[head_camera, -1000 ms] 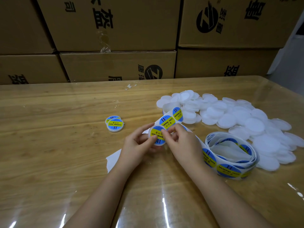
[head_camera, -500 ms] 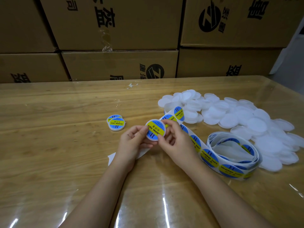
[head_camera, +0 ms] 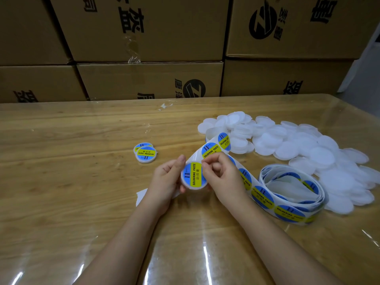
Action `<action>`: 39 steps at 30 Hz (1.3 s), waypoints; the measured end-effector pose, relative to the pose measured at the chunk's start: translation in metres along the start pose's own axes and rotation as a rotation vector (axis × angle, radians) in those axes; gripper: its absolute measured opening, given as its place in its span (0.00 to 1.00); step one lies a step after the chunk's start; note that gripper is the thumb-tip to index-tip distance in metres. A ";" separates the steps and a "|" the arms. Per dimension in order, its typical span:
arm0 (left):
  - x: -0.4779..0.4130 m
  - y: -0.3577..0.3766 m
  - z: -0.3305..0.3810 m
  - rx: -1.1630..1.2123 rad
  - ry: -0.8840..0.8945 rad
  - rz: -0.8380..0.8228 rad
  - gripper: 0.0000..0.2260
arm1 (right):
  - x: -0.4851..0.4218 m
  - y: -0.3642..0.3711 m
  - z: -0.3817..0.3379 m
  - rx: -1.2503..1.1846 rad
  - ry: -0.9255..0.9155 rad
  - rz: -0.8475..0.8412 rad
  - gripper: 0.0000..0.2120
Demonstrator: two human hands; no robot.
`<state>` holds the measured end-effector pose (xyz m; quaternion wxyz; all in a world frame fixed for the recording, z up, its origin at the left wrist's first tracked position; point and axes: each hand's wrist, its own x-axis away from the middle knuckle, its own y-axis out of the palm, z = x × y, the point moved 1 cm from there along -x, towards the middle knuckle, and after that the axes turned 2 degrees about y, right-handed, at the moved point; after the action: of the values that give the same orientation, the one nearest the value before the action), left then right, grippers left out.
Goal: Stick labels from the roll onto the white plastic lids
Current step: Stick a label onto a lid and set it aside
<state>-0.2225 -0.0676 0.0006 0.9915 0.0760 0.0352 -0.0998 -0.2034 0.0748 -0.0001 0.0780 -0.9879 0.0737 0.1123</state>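
Observation:
My left hand [head_camera: 166,179] grips a white round lid [head_camera: 193,176] that carries a blue and yellow "soldering paste" label. My right hand [head_camera: 221,177] touches the lid's right edge with curled fingers and thumb. A strip of labels [head_camera: 216,148] arches up behind the hands and runs right to the loose label roll [head_camera: 292,192]. A big pile of bare white lids [head_camera: 298,147] lies at the right. Two labelled lids [head_camera: 145,153] are stacked to the left of my hands.
Stacked cardboard boxes [head_camera: 148,79] wall off the table's far edge. The wooden table [head_camera: 61,182] has a glossy clear cover. A bare end of white backing paper [head_camera: 141,196] sticks out under my left wrist.
The labelled lid has turned in my hands, so its yellow band now runs nearly upright. Both hands stay together at the lid, at about the same place on the table.

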 end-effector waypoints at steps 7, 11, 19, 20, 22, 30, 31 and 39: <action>0.000 0.000 0.000 -0.010 -0.052 -0.024 0.19 | 0.005 0.005 -0.003 0.095 -0.004 -0.086 0.05; 0.002 0.003 0.000 -0.019 -0.078 -0.105 0.19 | 0.010 0.010 -0.008 0.229 0.009 -0.109 0.08; 0.003 0.001 0.002 0.057 -0.110 -0.121 0.17 | 0.015 0.015 -0.009 0.472 -0.018 -0.154 0.19; 0.003 0.002 0.002 0.056 -0.111 -0.124 0.17 | 0.014 0.015 -0.009 0.485 -0.020 -0.149 0.19; 0.003 0.003 0.002 0.052 -0.116 -0.126 0.17 | 0.014 0.014 -0.009 0.492 -0.034 -0.136 0.18; 0.003 -0.001 0.003 0.037 -0.120 -0.098 0.20 | 0.015 0.018 -0.009 0.227 0.039 -0.218 0.10; 0.003 -0.002 0.003 0.045 -0.122 -0.095 0.20 | 0.015 0.017 -0.010 0.176 0.060 -0.237 0.10; 0.000 -0.006 0.007 0.200 -0.073 -0.086 0.22 | 0.010 0.006 -0.020 -0.176 0.185 -0.412 0.15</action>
<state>-0.2234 -0.0747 0.0062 0.9743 0.1693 -0.0078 -0.1481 -0.1902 0.0637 0.0156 0.0061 -0.9911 -0.1328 0.0088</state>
